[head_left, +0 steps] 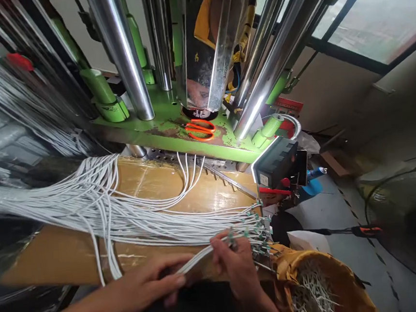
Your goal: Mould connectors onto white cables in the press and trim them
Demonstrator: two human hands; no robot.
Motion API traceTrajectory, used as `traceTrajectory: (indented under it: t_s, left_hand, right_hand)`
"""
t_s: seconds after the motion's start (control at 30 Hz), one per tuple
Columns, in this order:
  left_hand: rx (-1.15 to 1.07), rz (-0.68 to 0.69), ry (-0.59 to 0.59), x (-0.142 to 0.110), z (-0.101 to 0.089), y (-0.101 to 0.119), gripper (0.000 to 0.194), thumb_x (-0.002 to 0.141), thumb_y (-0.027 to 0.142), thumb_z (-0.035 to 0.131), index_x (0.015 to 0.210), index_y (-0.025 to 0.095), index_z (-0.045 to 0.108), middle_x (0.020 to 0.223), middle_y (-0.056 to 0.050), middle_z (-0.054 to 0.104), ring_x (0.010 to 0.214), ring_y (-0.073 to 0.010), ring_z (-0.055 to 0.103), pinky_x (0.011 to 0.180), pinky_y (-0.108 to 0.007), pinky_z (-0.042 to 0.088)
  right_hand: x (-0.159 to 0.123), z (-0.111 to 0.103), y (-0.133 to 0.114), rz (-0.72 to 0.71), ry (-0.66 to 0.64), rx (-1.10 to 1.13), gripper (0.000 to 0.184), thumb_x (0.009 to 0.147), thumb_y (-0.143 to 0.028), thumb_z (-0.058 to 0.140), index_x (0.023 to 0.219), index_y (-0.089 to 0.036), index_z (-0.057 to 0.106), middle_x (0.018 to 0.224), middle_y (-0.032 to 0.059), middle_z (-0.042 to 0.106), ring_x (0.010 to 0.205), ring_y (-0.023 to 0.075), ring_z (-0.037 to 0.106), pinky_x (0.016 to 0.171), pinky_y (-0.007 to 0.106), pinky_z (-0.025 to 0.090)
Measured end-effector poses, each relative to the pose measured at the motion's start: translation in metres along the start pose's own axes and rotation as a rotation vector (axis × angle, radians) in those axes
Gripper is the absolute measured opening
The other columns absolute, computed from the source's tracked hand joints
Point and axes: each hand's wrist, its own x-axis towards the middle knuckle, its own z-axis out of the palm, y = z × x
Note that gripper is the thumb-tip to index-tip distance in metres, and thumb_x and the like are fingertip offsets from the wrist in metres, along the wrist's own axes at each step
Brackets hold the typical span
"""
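Note:
A few white cables [198, 259] run between my two hands at the front of the bench. My left hand [149, 282] is closed around them, its thumb lying along the top. Near their green-tipped ends, my right hand [235, 263] pinches the same cables, with small green pieces showing above its fingers. Just behind lies a large bundle of white cables [144, 224], fanning in from the left across brown cardboard [144, 181]. Its ends, with green tips [260, 229], gather beside my right hand. Several cables [186, 179] curve up to the machine's lower edge.
Orange-handled scissors [201, 136] lie on the green machine plate [166, 138], between tall steel columns [122, 56]. A black box [276, 162] stands at the right. Below it, a yellow-brown bag [344, 280] holds white offcuts [312, 287]. A fan [410, 216] stands far right.

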Motion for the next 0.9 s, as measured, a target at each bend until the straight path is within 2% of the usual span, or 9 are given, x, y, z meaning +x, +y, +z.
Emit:
traceTrajectory:
  t_s: [0.07, 0.17, 0.23, 0.3, 0.37, 0.4, 0.57, 0.7, 0.9]
  left_hand:
    - [-0.176, -0.061, -0.051, 0.014, 0.019, 0.000, 0.046, 0.091, 0.053, 0.046, 0.124, 0.023, 0.059, 0.072, 0.000, 0.055, 0.055, -0.0110, 0.042, 0.049, -0.021, 0.030]
    - [-0.225, -0.026, 0.014, 0.027, 0.029, 0.002, 0.044, 0.091, 0.053, 0.047, 0.112, 0.018, 0.064, 0.070, 0.001, 0.048, 0.059, -0.0105, 0.035, 0.051, -0.021, 0.025]
    - [-0.230, -0.018, 0.003, 0.031, 0.029, 0.001, 0.040, 0.089, 0.051, 0.051, 0.103, 0.016, 0.065, 0.069, 0.001, 0.048, 0.059, -0.0104, 0.036, 0.053, -0.021, 0.026]
    - [-0.307, -0.018, 0.000, 0.035, 0.029, -0.002, 0.039, 0.087, 0.051, 0.056, 0.095, 0.014, 0.065, 0.066, 0.002, 0.049, 0.057, -0.0100, 0.037, 0.052, -0.022, 0.026]
    - [-0.390, -0.007, 0.039, 0.040, 0.030, -0.005, 0.040, 0.084, 0.051, 0.060, 0.089, 0.012, 0.065, 0.060, 0.003, 0.047, 0.054, -0.0096, 0.036, 0.050, -0.023, 0.024]
    - [-0.416, -0.005, 0.075, 0.043, 0.030, -0.007, 0.040, 0.083, 0.051, 0.062, 0.085, 0.011, 0.064, 0.056, 0.003, 0.045, 0.052, -0.0093, 0.035, 0.050, -0.023, 0.022]
    - [-0.455, -0.045, 0.225, 0.048, 0.023, -0.009, 0.039, 0.078, 0.048, 0.067, 0.073, 0.010, 0.061, 0.059, 0.003, 0.047, 0.051, -0.0070, 0.029, 0.048, -0.024, 0.015]
    - [-0.526, -0.037, 0.210, 0.045, 0.013, -0.008, 0.040, 0.078, 0.049, 0.067, 0.080, 0.010, 0.062, 0.071, -0.002, 0.060, 0.048, -0.0045, 0.031, 0.048, -0.023, 0.014]
    - [-0.484, 0.006, 0.244, 0.042, 0.004, -0.006, 0.035, 0.077, 0.043, 0.070, 0.091, 0.011, 0.070, 0.085, -0.008, 0.072, 0.059, -0.0094, 0.050, 0.054, -0.021, 0.035]
  right_hand:
    - [-0.004, 0.005, 0.003, 0.044, -0.121, -0.105, 0.036, 0.069, -0.044, 0.078, 0.088, -0.016, 0.065, 0.057, -0.0042, 0.058, 0.046, 0.0083, 0.050, 0.047, 0.020, 0.041]
    - [-0.002, 0.000, 0.004, -0.148, -0.020, -0.144, 0.064, 0.076, -0.055, 0.068, 0.129, -0.023, 0.049, 0.105, 0.0051, 0.066, 0.091, 0.0190, 0.065, 0.078, 0.031, 0.053]
    - [0.001, -0.005, -0.001, -0.331, 0.030, -0.285, 0.060, 0.092, -0.057, 0.043, 0.142, -0.025, 0.035, 0.137, 0.0086, 0.051, 0.124, 0.0211, 0.051, 0.101, 0.037, 0.044]
    - [0.004, -0.005, -0.010, -0.370, -0.151, -0.515, 0.053, 0.098, -0.050, 0.030, 0.145, -0.025, 0.033, 0.148, 0.0067, 0.040, 0.136, 0.0198, 0.038, 0.112, 0.039, 0.032]
    - [0.012, -0.006, -0.020, -0.353, -0.395, -0.697, 0.048, 0.099, -0.044, 0.031, 0.142, -0.025, 0.040, 0.145, 0.0047, 0.046, 0.131, 0.0187, 0.044, 0.111, 0.036, 0.035]
    - [0.019, -0.009, -0.025, -0.379, -0.432, -0.767, 0.045, 0.099, -0.042, 0.032, 0.139, -0.025, 0.044, 0.140, 0.0044, 0.052, 0.127, 0.0181, 0.049, 0.108, 0.035, 0.038]
    - [0.088, -0.058, -0.049, -0.595, 0.067, -1.423, 0.042, 0.094, -0.029, 0.040, 0.129, -0.011, 0.053, 0.129, 0.0182, 0.057, 0.121, 0.0299, 0.049, 0.103, 0.048, 0.037]
    - [0.124, -0.088, -0.061, -0.514, 0.022, -1.576, 0.038, 0.091, -0.021, 0.041, 0.123, -0.007, 0.056, 0.111, 0.0198, 0.061, 0.103, 0.0299, 0.055, 0.092, 0.044, 0.041]
    - [0.101, -0.073, -0.077, -0.359, -0.013, -1.542, 0.025, 0.090, -0.021, 0.039, 0.103, -0.014, 0.059, 0.087, 0.0112, 0.064, 0.082, 0.0239, 0.060, 0.076, 0.034, 0.043]
